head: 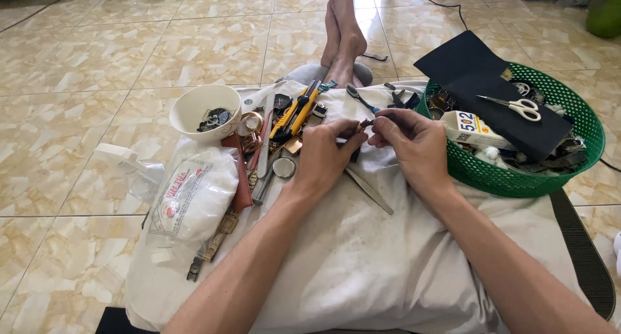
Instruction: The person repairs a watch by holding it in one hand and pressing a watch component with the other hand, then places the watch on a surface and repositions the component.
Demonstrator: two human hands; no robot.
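1. A white pillow (362, 256) lies over the person's lap on the tiled floor (97, 56) and carries nearly all the things.
2. A green plastic basket (582, 146) sits at the right edge of the pillow. Inside it are a black cloth (482, 75), white-handled scissors (517, 106) and a small glue box (475, 128).
3. A white plastic bag (187, 198) with red print lies at the left edge of the pillow, and a metal watch band (213, 247) shows just below it.
4. A white bowl (197, 104) stands at the far left corner, with small dark parts inside.
5. Between the bowl and the hands lies a heap of tools, among them a yellow utility knife (294, 114) and a brown leather strap (242, 179).
6. The left hand (323, 156) and the right hand (414, 143) meet near the middle of the far edge. Both are closed in a pinch on a small dark part (367, 122), which is held between the fingertips just above the pillow; it is too small to tell what it is.
7. Metal tweezers (370, 190) lie on the pillow just under the hands.
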